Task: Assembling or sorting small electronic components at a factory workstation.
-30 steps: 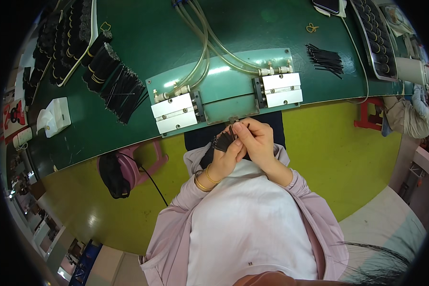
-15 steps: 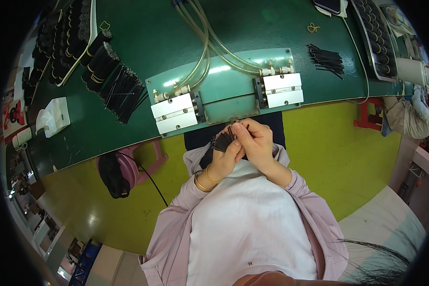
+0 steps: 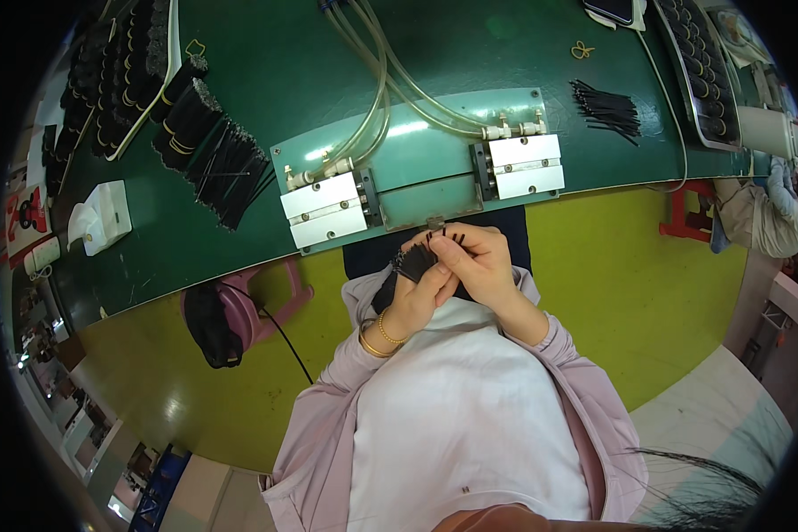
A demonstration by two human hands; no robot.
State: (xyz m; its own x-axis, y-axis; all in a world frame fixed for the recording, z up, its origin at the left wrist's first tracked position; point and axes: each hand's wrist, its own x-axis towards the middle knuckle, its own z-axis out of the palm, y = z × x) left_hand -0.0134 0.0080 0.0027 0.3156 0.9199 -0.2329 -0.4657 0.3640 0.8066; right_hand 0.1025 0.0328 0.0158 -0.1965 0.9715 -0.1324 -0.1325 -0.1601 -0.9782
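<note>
Just in front of the bench edge, my two hands meet close together. My left hand (image 3: 414, 303) is closed around a bunch of thin black wire pieces (image 3: 414, 262), whose ends fan out toward the upper left. Thumb against fingers, my right hand (image 3: 486, 271) pinches a few of the same black pieces, and their dark tips show above its fingers. The lower parts of those pieces are hidden by the fingers. Beyond my hands stands a green fixture plate (image 3: 430, 197) with silver blocks (image 3: 525, 167) on both sides, and a small metal part (image 3: 435, 223) juts from its front edge.
Tied black wire bundles (image 3: 182, 133) and a loose pile (image 3: 230, 182) lie left on the green bench (image 3: 239, 53). Another small pile (image 3: 607, 111) is at the right, near a tray of bundles (image 3: 696, 75). Clear hoses (image 3: 377, 80) run to the fixture. A pink stool (image 3: 248, 315) stands below.
My right hand has shifted very slightly, and the black tips above its fingers now stand more apart. My left hand keeps its hold on the bunch.
</note>
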